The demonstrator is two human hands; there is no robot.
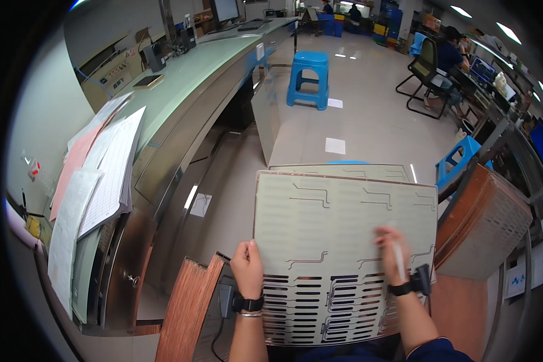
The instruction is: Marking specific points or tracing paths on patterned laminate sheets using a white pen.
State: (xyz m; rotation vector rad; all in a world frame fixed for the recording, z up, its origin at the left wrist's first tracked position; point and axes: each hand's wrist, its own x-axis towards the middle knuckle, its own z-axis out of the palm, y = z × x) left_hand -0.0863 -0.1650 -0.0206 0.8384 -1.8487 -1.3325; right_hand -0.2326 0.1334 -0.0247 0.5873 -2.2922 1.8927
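A large pale grey-green circuit board panel (295, 235) stands tilted in front of me. Dark traces run across it, and rows of slots fill its lower part. My left hand (247, 266) is closed around its left edge. Over the panel's right side is my right hand (393, 253), its fingers smeared by motion. A slim white pen-like stick (399, 260) shows in that hand, too blurred to name surely. Behind the top edge, a second pale panel (344, 170) peeks out.
Stacked reddish-brown boards (187, 295) stand at lower left; another stack (482, 220) leans at right. A long green-topped bench (187, 78) with papers (111, 181) runs along the left. Blue stools (308, 78) stand on the floor. A seated person (451, 54) works at far right.
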